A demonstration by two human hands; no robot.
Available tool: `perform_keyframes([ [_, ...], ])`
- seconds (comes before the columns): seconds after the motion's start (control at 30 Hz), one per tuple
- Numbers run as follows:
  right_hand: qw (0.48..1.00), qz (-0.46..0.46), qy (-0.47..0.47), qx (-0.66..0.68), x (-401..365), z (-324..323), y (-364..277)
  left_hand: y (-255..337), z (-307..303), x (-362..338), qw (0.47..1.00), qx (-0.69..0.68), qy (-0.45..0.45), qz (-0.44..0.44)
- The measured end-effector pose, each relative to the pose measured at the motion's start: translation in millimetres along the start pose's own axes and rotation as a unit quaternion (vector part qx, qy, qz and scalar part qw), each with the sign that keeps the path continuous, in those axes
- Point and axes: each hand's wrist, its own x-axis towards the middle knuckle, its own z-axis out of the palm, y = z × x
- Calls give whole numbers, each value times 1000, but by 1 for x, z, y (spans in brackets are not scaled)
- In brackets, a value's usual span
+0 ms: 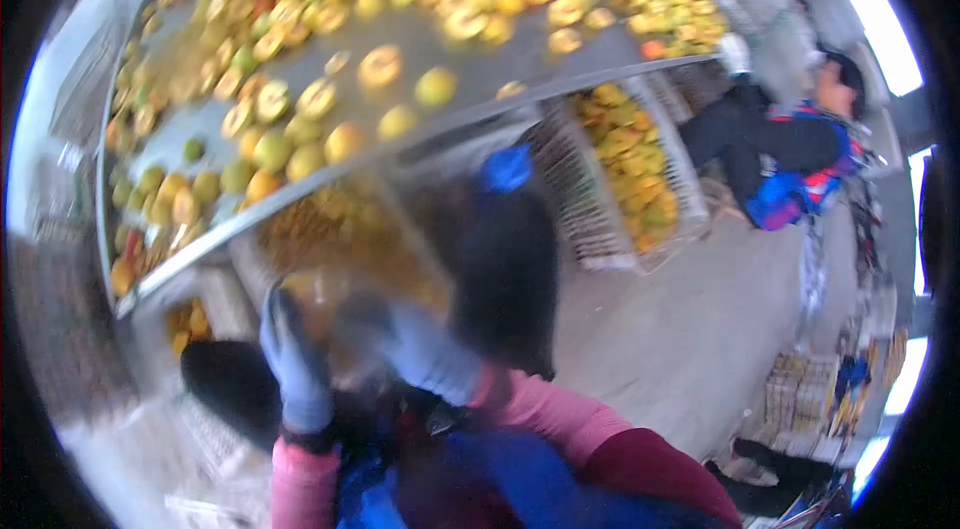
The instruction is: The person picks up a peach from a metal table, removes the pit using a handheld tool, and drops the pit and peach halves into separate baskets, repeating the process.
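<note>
My left hand (295, 354), in a blue-grey glove, is raised in front of my lap, with a small yellowish piece near its fingertips. To its right my right hand (405, 334), in a similar glove, is smeared by motion, so its fingers cannot be made out. Beyond both hands, a blurred container of brownish-yellow pieces (330, 219) sits below the table edge. Above it, a metal table (300, 69) bears many yellow and green fruits, several of them cut in half.
A white crate (600, 219) of cut yellow fruit stands on the floor at the right. Behind it, a person (790, 154) in dark sleeves and a colourful garment is at the table. More crates (800, 389) stand at the lower right.
</note>
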Motion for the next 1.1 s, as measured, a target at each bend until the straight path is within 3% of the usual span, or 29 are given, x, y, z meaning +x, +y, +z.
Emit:
perform_keyframes([
  [0.03, 1000, -3, 8, -25, -5, 4, -8, -1, 0, -3, 999, -43, -3, -23],
  [0.07, 999, 27, -12, -46, -12, 11, -9, -13, -8, -2, 1000, 11, 25, 2],
  [0.1, 998, 52, -26, 6, -16, 13, -12, -18, -11, -1, 950, 255, -22, 179],
  [0.13, 1000, -1, 6, 12, -16, 16, -15, -22, -14, 1, 811, 458, 22, 362],
  [0.2, 998, 44, 6, -41, -19, 19, 0, -13, -1, 2, 937, 292, -5, 193],
  [0.27, 995, -23, 36, -87, -19, 19, 6, -3, 14, 4, 996, 79, -5, 37],
  [0.37, 985, -64, 55, -150, -23, 23, 18, -15, 14, 2, 991, 97, -26, 86],
  [0.53, 988, -25, 24, -152, -27, 26, 16, -24, 9, -1, 924, 325, 2, 201],
  [0.6, 994, -12, 34, -106, -32, 33, 18, -29, 6, -3, 908, 365, 17, 205],
  [0.7, 999, 14, 35, 17, -36, 40, 27, -25, 7, 0, 946, 276, 4, 171],
  [0.77, 995, 42, 14, 94, -36, 40, 22, -7, 13, 0, 973, 170, -58, 142],
  [0.87, 899, 260, -72, 345, -31, 31, 2, -10, 4, 3, 967, 207, -68, 130],
  [0.9, 842, 324, -111, 417, -28, 29, 0, -3, 2, -4, 980, 178, -62, 60],
  [0.97, 691, 393, -234, 559, -25, 22, 5, -28, -12, 0, 959, 255, -51, 110],
  [1.0, 655, 412, -239, 587, -25, 23, 3, -37, -19, 3, 892, 351, -85, 273],
  [1.03, 618, 429, -243, 612, -24, 24, 1, -37, -20, 7, 789, 426, -78, 435],
  [1.1, 513, 434, -267, 691, -21, 25, 1, -32, -19, 5, 945, 242, -93, 201],
])
